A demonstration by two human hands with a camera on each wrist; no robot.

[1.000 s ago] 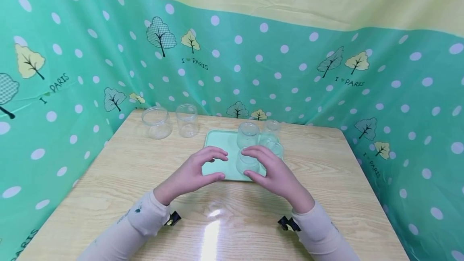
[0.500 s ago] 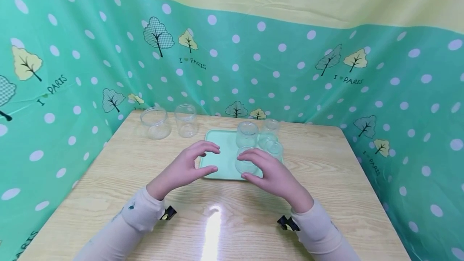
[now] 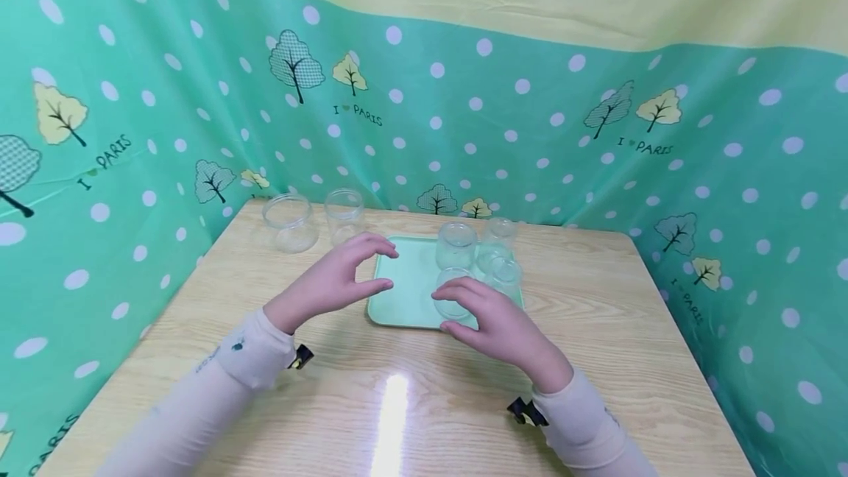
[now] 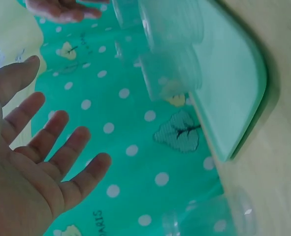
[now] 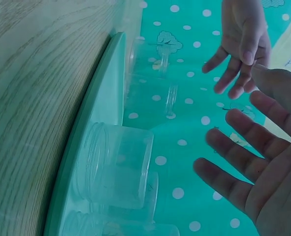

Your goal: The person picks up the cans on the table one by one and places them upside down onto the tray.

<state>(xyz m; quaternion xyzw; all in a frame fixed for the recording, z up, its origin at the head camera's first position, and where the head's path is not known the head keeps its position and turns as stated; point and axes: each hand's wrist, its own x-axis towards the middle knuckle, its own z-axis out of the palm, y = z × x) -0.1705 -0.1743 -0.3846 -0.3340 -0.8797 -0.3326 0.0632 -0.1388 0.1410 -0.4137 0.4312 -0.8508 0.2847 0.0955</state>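
Observation:
My left hand (image 3: 331, 280) hovers at the left side of a pale green tray (image 3: 397, 299), its fingers loosely bent and nothing between them. Just behind it in the head view stands a tall clear jar (image 3: 344, 208), partly covered by the fingers. Over the tray's front right part hangs my right hand (image 3: 495, 321), thumb and fingers spread apart, holding nothing. It is nearest a clear jar (image 5: 120, 164) that stands mouth down on the tray. Behind that one is another clear jar (image 3: 456, 247). Both palms show bare in the wrist views.
A wider clear jar (image 3: 291, 225) stands mouth up at the table's back left. More clear jars (image 3: 506, 272) crowd the tray's right side. The wooden table (image 3: 583, 330) meets a green dotted curtain (image 3: 503, 124) at the back and sides.
My left hand has moved left and farther forward, widening the gap between the hands. The right hand has shifted only slightly. Tray and jars stay where they were.

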